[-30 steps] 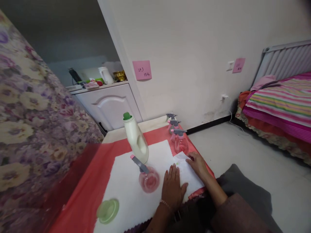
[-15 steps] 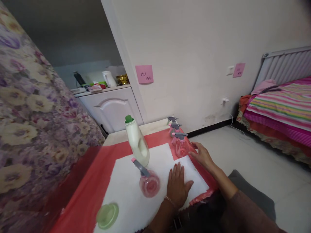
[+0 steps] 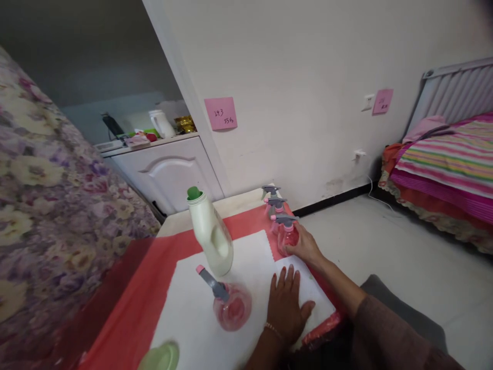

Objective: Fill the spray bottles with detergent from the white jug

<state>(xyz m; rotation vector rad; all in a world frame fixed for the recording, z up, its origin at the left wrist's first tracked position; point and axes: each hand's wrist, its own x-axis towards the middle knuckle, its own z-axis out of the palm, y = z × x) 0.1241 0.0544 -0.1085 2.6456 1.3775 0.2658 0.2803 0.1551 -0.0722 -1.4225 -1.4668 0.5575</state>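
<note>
My left hand (image 3: 287,304) lies flat, fingers stretched out, on a white cloth (image 3: 200,313) spread over a red table cover (image 3: 134,303). My right hand (image 3: 304,245) is wrapped round the nearest of three pink spray bottles (image 3: 287,232) with grey triggers, standing in a row at the table's right edge. Another pink spray bottle (image 3: 231,307) lies just left of my left hand, its grey head pointing up left. Behind it stands a white jug (image 3: 211,238) with a green cap.
A green lid (image 3: 159,357) lies at the table's near left corner. A flowered fabric (image 3: 50,205) rises along the left. A white cabinet (image 3: 169,169) stands behind, with a kettle and small items on top. A striped bed (image 3: 447,164) and radiator are at right.
My right hand moved from the white cloth up to the row of spray bottles and closed round the nearest one. My left hand stayed flat on the cloth.
</note>
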